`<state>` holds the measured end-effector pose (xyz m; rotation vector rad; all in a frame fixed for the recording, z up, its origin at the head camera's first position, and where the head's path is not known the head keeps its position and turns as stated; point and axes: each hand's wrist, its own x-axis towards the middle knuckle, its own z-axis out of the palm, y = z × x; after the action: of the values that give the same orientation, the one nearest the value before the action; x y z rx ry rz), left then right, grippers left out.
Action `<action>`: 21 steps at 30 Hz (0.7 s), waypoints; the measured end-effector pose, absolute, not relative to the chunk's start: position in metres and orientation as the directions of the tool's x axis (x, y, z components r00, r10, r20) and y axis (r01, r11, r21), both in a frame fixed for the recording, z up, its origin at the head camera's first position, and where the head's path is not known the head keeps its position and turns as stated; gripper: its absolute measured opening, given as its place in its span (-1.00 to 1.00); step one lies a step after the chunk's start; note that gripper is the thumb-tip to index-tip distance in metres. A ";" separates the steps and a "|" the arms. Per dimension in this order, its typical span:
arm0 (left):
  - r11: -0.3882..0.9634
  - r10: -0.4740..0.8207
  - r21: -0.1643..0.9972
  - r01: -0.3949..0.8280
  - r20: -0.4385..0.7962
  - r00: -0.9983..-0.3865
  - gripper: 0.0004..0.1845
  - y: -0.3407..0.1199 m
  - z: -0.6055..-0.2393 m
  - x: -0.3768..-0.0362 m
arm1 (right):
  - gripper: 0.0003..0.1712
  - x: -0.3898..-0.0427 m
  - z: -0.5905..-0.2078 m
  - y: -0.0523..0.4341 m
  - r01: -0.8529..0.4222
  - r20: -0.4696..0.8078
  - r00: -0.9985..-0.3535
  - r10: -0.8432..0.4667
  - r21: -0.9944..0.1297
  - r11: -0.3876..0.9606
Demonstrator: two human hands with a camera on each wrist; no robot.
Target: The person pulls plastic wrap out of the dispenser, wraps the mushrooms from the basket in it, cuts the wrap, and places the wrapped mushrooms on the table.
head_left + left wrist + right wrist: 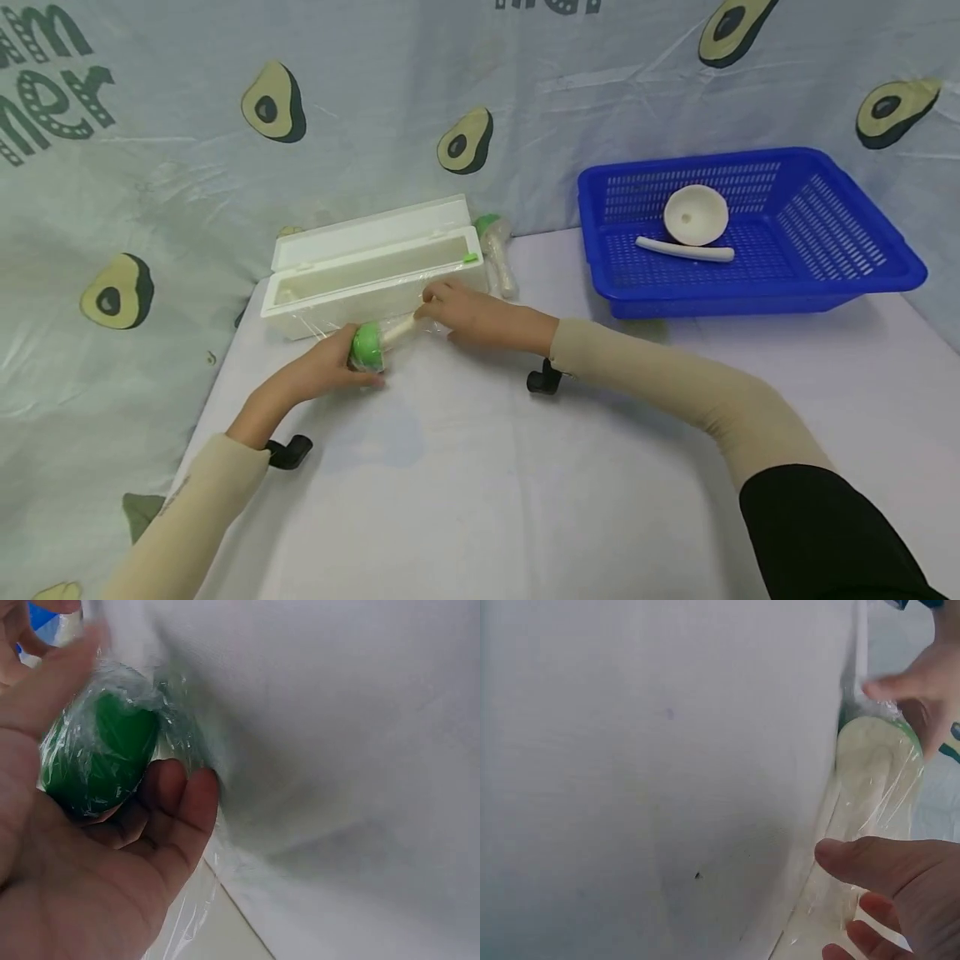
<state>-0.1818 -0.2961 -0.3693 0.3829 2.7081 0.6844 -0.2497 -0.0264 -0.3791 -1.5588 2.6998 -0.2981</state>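
Presently, left hand (330,367) is gripping the green head of the film-wrapped toy (372,342), lying crosswise before the wrap dispenser (375,271), while right hand (480,317) is pinching its pale stem end.

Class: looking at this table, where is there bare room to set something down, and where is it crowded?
Bare table lies between the two forearms, and right of the right hand in front of the blue basket. It is crowded at the white dispenser box, where the left hand holds the green-capped piece under plastic film.
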 end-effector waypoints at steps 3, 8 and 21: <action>0.849 0.378 0.463 0.253 -0.200 -0.904 -0.18 -0.297 -0.370 -0.181 | -0.36 -0.253 -0.379 -0.028 -0.881 0.144 -0.472 -0.870 -0.109 0.460; 0.845 0.427 0.411 0.343 -0.131 -0.895 -0.32 -0.298 -0.367 -0.178 | -0.39 -0.256 -0.379 -0.030 -0.900 0.144 -0.437 -0.888 -0.082 0.429; 0.876 0.428 0.249 0.412 -0.010 -0.904 -0.59 -0.284 -0.366 -0.181 | -0.50 -0.262 -0.378 -0.030 -0.899 0.076 -0.429 -0.900 -0.137 0.417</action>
<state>-0.1812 -0.2837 -0.3663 0.6681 2.9798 0.3731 -0.2617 -0.0300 -0.3784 -1.6737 2.6365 -0.2452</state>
